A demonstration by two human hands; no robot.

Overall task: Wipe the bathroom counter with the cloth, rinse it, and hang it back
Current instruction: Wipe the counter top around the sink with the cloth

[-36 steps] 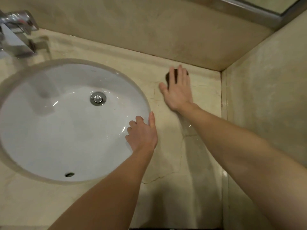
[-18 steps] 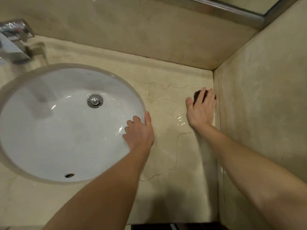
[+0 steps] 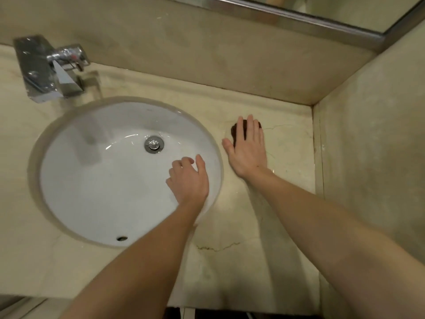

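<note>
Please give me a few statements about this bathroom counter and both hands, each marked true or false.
1. The right hand presses a dark cloth flat on the counter. True.
2. The left hand holds the cloth. False: it rests empty at the sink rim.
3. Water runs from the faucet. False: no stream shows.
4. The cloth lies right of the sink. True.

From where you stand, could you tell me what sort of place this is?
Most likely a bathroom: a white basin set into a stone counter, a chrome tap, and a mirror edge above.
</note>
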